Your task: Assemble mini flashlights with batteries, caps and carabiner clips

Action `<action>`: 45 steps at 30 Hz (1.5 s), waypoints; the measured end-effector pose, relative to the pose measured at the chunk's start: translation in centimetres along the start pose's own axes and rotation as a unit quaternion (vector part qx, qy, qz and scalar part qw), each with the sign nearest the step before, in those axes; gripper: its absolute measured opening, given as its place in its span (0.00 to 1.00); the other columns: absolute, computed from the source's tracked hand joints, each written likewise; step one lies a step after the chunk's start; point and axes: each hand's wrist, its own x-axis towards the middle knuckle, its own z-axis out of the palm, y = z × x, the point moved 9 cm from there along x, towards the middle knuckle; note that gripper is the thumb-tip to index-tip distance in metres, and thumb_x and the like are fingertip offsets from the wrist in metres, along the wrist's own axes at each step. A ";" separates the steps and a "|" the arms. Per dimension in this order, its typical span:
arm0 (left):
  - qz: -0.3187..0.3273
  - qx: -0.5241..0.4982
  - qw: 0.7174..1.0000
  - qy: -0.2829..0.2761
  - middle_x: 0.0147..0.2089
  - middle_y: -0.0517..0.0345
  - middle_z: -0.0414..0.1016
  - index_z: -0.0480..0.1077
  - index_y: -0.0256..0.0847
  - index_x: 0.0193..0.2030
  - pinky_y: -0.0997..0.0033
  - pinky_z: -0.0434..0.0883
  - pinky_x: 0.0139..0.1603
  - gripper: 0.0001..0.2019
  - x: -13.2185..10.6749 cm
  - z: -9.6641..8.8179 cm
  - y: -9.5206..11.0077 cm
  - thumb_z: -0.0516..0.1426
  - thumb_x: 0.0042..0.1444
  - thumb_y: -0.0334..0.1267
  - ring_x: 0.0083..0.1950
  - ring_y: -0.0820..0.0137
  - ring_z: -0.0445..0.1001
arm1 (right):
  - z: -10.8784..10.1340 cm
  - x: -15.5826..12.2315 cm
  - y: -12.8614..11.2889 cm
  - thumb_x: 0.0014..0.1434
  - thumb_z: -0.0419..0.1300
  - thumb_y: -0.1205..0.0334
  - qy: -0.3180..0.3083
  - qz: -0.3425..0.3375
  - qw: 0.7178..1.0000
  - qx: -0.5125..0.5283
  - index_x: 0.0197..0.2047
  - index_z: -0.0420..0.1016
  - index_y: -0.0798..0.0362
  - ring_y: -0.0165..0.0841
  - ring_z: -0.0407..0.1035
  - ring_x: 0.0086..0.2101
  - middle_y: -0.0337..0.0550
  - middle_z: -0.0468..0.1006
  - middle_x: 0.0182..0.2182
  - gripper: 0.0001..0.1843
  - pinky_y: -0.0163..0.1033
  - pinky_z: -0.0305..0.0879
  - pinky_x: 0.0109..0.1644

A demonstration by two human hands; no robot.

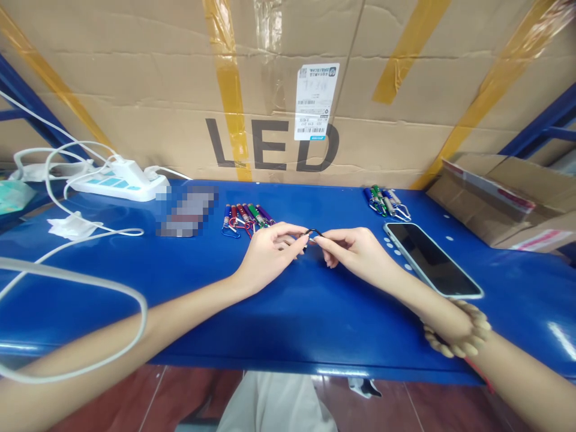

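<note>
My left hand (270, 255) and my right hand (362, 252) meet over the middle of the blue table (288, 324). Between their fingertips they pinch a black carabiner clip (314, 231), whose curved top shows. Fingers hide the rest of the clip and whatever may hang from it. Just behind my left hand lies a row of small keychain flashlights (243, 214) in blue, red, green and purple, with coloured carabiners. A second bunch of keychain flashlights (381, 201) lies farther back on the right.
A phone (432, 258) lies right of my hands beside small white round pieces (397, 252). An open cardboard box (490, 201) stands at the right. A power strip (121, 180) and loose white cable (141, 306) occupy the left. Behind stands a large carton (171, 120) marked LED.
</note>
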 end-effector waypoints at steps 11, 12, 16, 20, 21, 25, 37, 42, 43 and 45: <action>0.028 0.054 0.998 0.009 0.29 0.54 0.77 0.76 0.30 0.40 0.77 0.73 0.30 0.13 -0.5 -0.2 0.8 0.60 0.50 0.38 0.25 0.76 0.72 | -0.1 -1.4 -2.7 0.60 0.57 0.63 0.056 -0.189 0.969 -0.148 0.34 0.77 0.56 0.26 0.68 0.22 0.39 0.76 0.23 0.09 0.29 0.62 0.28; 0.047 0.078 0.996 0.010 0.30 0.54 0.77 0.76 0.30 0.39 0.77 0.73 0.30 0.13 -0.6 -0.1 1.2 0.60 0.50 0.38 0.26 0.76 0.73 | 0.2 -1.6 -3.1 0.61 0.56 0.64 0.050 -0.210 0.961 -0.171 0.30 0.76 0.57 0.26 0.67 0.21 0.39 0.75 0.22 0.11 0.30 0.61 0.26; 0.096 0.138 0.985 0.038 0.31 0.53 0.77 0.77 0.30 0.36 0.76 0.73 0.30 0.11 -0.9 -0.4 2.4 0.59 0.50 0.37 0.26 0.75 0.73 | 0.3 -1.9 -3.2 0.61 0.55 0.64 0.067 -0.212 0.951 -0.213 0.35 0.76 0.58 0.28 0.70 0.24 0.42 0.78 0.26 0.09 0.30 0.64 0.30; 0.063 0.121 0.989 0.051 0.29 0.51 0.78 0.76 0.29 0.36 0.73 0.74 0.32 0.13 -0.8 -0.7 1.8 0.60 0.49 0.38 0.28 0.70 0.76 | -0.2 -2.4 -3.6 0.63 0.54 0.62 0.126 -0.220 0.922 -0.292 0.52 0.71 0.59 0.31 0.74 0.32 0.46 0.79 0.34 0.16 0.33 0.68 0.35; 0.057 0.121 0.990 0.052 0.30 0.51 0.78 0.76 0.29 0.35 0.73 0.75 0.32 0.12 -0.8 -0.8 1.6 0.60 0.49 0.38 0.29 0.69 0.77 | 0.0 -2.4 -3.7 0.63 0.53 0.61 0.126 -0.225 0.909 -0.326 0.52 0.71 0.59 0.32 0.73 0.32 0.46 0.79 0.33 0.16 0.34 0.68 0.33; 0.051 0.127 0.990 0.043 0.28 0.53 0.78 0.76 0.31 0.34 0.75 0.74 0.30 0.11 -0.8 -0.6 1.3 0.60 0.49 0.39 0.28 0.70 0.77 | 1.3 -2.7 -4.2 0.66 0.49 0.63 0.119 -0.268 0.853 -0.431 0.46 0.73 0.62 0.32 0.72 0.29 0.45 0.77 0.29 0.15 0.35 0.65 0.30; 0.070 0.138 0.988 0.000 0.31 0.52 0.76 0.78 0.30 0.37 0.76 0.74 0.28 0.12 -0.8 0.0 0.7 0.58 0.53 0.37 0.25 0.74 0.74 | 1.6 -2.8 -4.4 0.65 0.49 0.65 0.121 -0.302 0.860 -0.392 0.34 0.73 0.61 0.28 0.62 0.21 0.40 0.68 0.19 0.14 0.33 0.59 0.26; 0.033 0.053 0.998 0.019 0.28 0.57 0.76 0.78 0.31 0.36 0.78 0.74 0.28 0.09 -0.8 -0.2 0.8 0.61 0.49 0.34 0.24 0.77 0.73 | 0.6 -2.7 -4.0 0.65 0.49 0.65 0.136 -0.289 0.897 -0.306 0.34 0.72 0.59 0.27 0.61 0.21 0.39 0.67 0.20 0.13 0.32 0.60 0.26; 0.015 0.028 0.999 0.024 0.26 0.58 0.76 0.78 0.31 0.36 0.79 0.74 0.28 0.09 -0.7 -0.2 0.6 0.62 0.48 0.34 0.24 0.77 0.73 | 0.4 -2.8 -4.0 0.65 0.50 0.65 0.149 -0.291 0.897 -0.298 0.35 0.72 0.59 0.27 0.60 0.21 0.39 0.67 0.20 0.11 0.32 0.60 0.26; -0.028 -0.016 0.999 0.033 0.22 0.60 0.76 0.78 0.31 0.36 0.79 0.74 0.28 0.10 -0.7 -0.1 0.3 0.63 0.46 0.33 0.23 0.77 0.73 | 0.2 -2.9 -4.0 0.64 0.52 0.66 0.171 -0.298 0.891 -0.296 0.37 0.72 0.60 0.28 0.61 0.22 0.39 0.68 0.20 0.09 0.32 0.61 0.27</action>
